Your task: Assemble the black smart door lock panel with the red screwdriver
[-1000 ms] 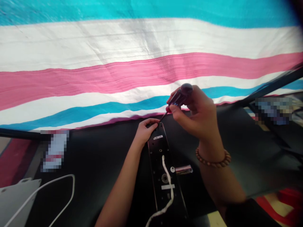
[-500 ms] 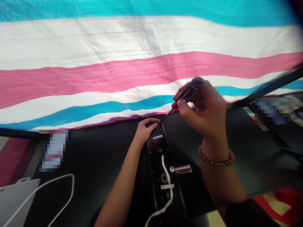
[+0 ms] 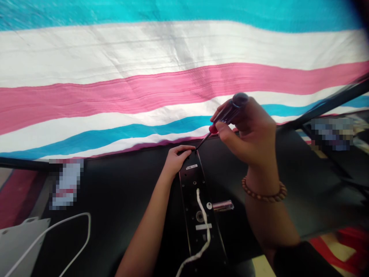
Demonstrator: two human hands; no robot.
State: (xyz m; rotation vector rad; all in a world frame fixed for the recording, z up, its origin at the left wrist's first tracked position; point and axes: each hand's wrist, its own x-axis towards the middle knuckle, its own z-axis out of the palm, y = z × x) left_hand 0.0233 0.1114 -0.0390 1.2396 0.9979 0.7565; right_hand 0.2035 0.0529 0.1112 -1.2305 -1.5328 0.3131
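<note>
My right hand (image 3: 256, 134) wraps its fingers round the screwdriver (image 3: 228, 112), its tip slanting down just beside my left fingertips, at the panel's (image 3: 190, 177) far end. My left hand's (image 3: 174, 161) thumb and forefinger nearly meet there; what they pinch, I can't tell. I judge this screw work; turning calls for steady pressure.

Left hand (image 3: 175, 159) on black panel (image 3: 190, 198), right hand (image 3: 253, 132) holding tilted screwdriver (image 3: 226, 114) at far end

Striped sheet (image 3: 173, 90) in turquoise, white and pink; screwdriver (image 3: 227, 114) purplish with red collar; bracelet (image 3: 263, 195) brown.
</note>
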